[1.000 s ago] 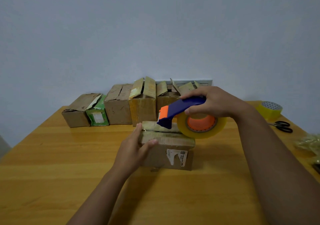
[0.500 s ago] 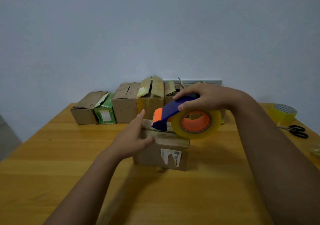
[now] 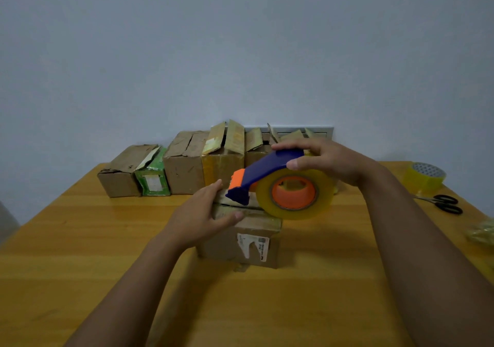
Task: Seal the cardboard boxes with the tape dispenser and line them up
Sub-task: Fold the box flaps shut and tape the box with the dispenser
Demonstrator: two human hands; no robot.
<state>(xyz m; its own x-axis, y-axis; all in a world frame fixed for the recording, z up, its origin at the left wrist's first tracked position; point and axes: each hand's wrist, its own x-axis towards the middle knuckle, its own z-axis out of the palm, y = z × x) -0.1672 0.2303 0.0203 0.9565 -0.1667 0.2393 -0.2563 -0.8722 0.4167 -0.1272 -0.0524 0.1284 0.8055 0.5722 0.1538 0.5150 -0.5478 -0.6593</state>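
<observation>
While the right hand (image 3: pixel 328 163) is curling its grip round the blue handle of the tape dispenser (image 3: pixel 278 186), the dispenser's blue nose is pointing down and to the left, sitting on or just above the top of the near cardboard box (image 3: pixel 240 237) at the seam between its two flaps. That seam is running left to right across the box top, and the yellowish roll is hanging over the box's right half, so the coming pull looks likely to be drawn rightward along the seam, towards the hand holding the dispenser. The left hand (image 3: pixel 205 213) is lying nearer the box's left end, its fingers fairly straight and pressing on the flaps and left top edge, holding nothing. Whether tape is already stuck down under the nose I cannot tell. Behind, a row of boxes (image 3: pixel 184 167) is standing along the back of the wooden surface (image 3: pixel 80 239), several with flaps up, well apart from the box in hand.
</observation>
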